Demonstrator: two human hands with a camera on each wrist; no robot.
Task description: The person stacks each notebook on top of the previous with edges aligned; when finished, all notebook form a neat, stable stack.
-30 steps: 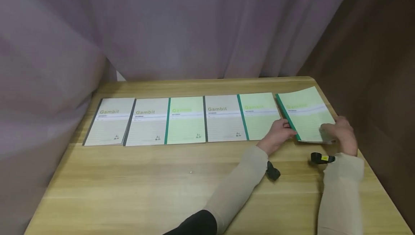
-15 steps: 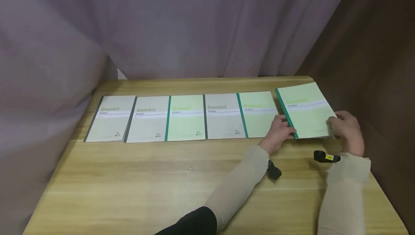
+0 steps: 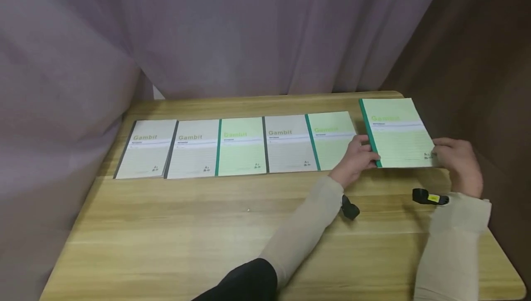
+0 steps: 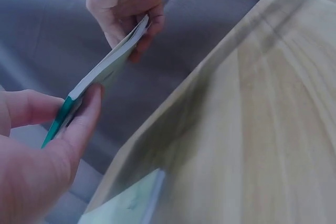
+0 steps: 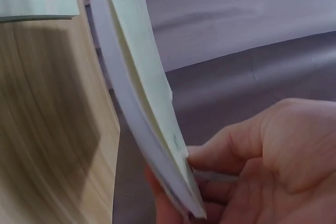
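A light green notebook (image 3: 400,137) with a dark green spine is held up off the table at the right end of a row. My left hand (image 3: 354,160) pinches its spine near the lower left corner, thumb on one cover and fingers on the other, as the left wrist view shows. At the opposite lower corner, my right hand (image 5: 262,161) pinches the notebook between thumb and fingers. Just left of it lies another green notebook (image 3: 332,139), its lower right corner partly behind my left hand.
Farther left in the row lie a grey notebook (image 3: 289,144), a green notebook (image 3: 242,146) and two more grey notebooks, edges close together. The wooden table (image 3: 186,236) ends at the right beside my right forearm. A curtain (image 3: 232,29) hangs behind.
Both hands have lifted the right-end green notebook off the table and brought it more level. The right hand has moved right and slightly up; the other notebooks stay in their row.
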